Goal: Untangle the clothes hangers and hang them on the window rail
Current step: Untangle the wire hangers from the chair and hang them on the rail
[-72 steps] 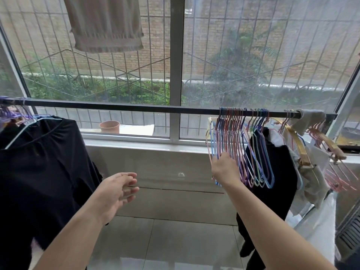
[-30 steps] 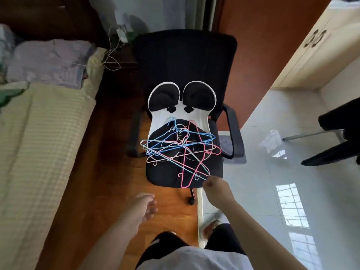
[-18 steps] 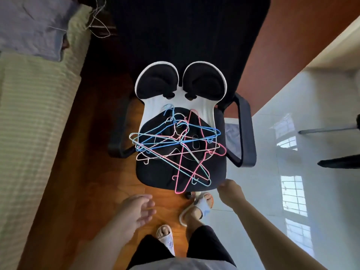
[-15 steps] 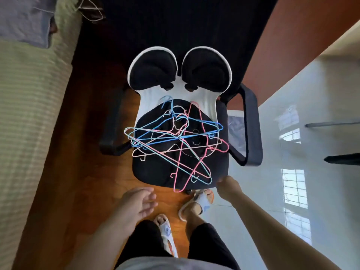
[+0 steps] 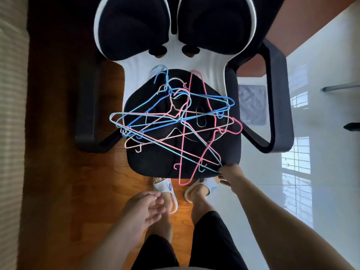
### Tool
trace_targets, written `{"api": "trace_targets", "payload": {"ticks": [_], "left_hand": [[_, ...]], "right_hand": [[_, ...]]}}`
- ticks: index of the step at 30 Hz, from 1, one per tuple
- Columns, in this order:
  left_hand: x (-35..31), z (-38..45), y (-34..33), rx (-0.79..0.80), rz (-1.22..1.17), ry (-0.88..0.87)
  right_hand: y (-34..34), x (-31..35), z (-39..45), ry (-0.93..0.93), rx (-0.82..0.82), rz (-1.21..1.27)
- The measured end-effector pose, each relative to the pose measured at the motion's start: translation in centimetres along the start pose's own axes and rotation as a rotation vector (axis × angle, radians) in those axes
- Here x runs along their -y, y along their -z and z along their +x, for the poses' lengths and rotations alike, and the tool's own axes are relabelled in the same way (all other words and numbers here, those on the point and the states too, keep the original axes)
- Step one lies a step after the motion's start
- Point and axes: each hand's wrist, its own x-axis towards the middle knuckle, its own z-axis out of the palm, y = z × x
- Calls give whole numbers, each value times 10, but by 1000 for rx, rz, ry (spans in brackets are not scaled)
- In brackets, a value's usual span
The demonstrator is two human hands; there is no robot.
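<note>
A tangle of several thin wire hangers (image 5: 175, 123) in blue, light blue, pink and pale peach lies on the black seat (image 5: 155, 164) of an office chair. My right hand (image 5: 229, 175) is at the seat's front right corner, and its fingers and thumb pinch the corner of a light blue hanger (image 5: 210, 161) that sticks out of the pile. My left hand (image 5: 143, 210) hovers with relaxed, spread fingers below the seat's front edge and holds nothing. The window rail is out of view.
The chair has a white lumbar frame (image 5: 175, 47) and black armrests at left (image 5: 85, 114) and right (image 5: 276, 106). My feet in white slippers (image 5: 165, 189) stand just under the seat. A bed edge (image 5: 11, 114) runs along the left; glossy white tiles (image 5: 321, 172) lie to the right.
I turned from the window rail to the chair and leaned in over it. My right hand moved to the seat's front right corner and took hold of the light blue hanger's corner.
</note>
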Motion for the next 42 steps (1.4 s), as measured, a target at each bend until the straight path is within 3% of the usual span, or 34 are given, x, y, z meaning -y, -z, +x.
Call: {"api": "trace_targets", "payload": {"ticks": [7,13,20,23,27,31,33,35,38,42], "left_hand": [[-15,-8,24,49,91,-69],[-16,-9,26,68,98,-78],[-16,-2,30,65,101,-42],[-15,-2,35,61,107,-57],[-14,-1,40,61,100,-63],[-15,3,40,54,81,-53],[-15,6,39,57,78,-59],[-17,9,38,52,92,-75],[-22,12,39,43,196,-160],[-53,41,33,-9,650,-532]], "right_hand": [[2,-8,-29,12,101,293],[-18,10,-39,92,23,183],[-61,46,-29,101,23,227],[-63,46,-34,117,7,231],[-56,40,-41,272,-26,117],[-47,34,-38,235,-2,141],[-45,33,-35,193,-44,176],[-41,32,-34,227,-152,40],[-29,27,-34,310,-310,-168],[-14,18,-21,229,-298,-227]]}}
